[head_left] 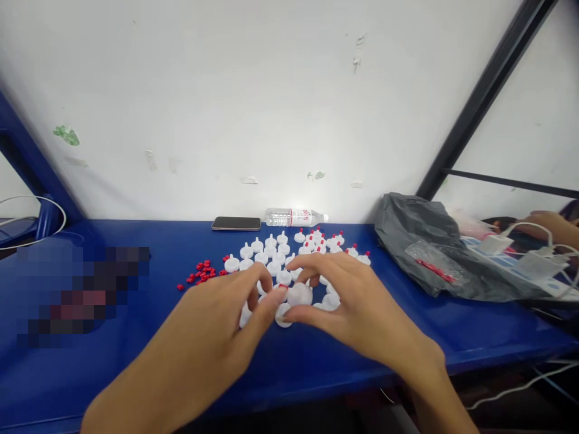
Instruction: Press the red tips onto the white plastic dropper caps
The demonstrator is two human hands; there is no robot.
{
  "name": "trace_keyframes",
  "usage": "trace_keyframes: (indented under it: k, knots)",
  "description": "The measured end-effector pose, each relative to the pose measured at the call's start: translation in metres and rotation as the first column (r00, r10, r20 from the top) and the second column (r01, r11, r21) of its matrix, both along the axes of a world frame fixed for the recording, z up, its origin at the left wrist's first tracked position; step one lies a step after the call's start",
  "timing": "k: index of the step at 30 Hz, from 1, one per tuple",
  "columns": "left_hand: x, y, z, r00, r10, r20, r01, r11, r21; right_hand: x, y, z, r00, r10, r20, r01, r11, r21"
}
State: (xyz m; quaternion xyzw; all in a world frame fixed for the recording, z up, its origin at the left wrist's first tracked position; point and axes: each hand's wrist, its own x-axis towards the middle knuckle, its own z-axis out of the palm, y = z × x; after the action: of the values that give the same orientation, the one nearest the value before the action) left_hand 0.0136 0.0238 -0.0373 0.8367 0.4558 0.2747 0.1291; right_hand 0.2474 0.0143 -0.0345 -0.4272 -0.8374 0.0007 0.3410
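My right hand (350, 295) grips a white round nozzle cap (300, 294) between thumb and fingers, just above the table. Close beside it, the thumb and forefinger of my left hand (230, 319) are pinched together, with a small red tip cap (283, 286) showing at the thumb's end. Around and beyond both hands lie several white nozzle caps (261, 257) with bare spouts. Farther back to the right, more white caps wear red tips (320, 245). A scatter of loose red tip caps (204, 269) lies left of the white ones. My fingers partly cover the nearest caps.
A phone (236, 223) and a clear plastic bottle (296, 217) lie along the wall on the blue table (181, 337). At right are a dark plastic bag (407, 241), a clear bag of red pieces (436, 268) and a power strip (520, 265) with chargers. Another person's hand (545, 226) shows at far right.
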Motion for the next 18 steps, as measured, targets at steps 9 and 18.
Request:
trace_keyframes:
  k: [9,18]
  knots:
    - [0.009,-0.005,0.0,0.988,-0.152,0.035,0.143,0.974,0.177,-0.006,-0.002,0.0,0.991,0.136,-0.002,-0.136,0.987,0.081]
    - [0.014,0.004,-0.005,0.99,-0.051,-0.134,0.115,0.84,0.531,-0.004,0.002,-0.006,0.994,0.103,0.04,-0.109,0.976,0.188]
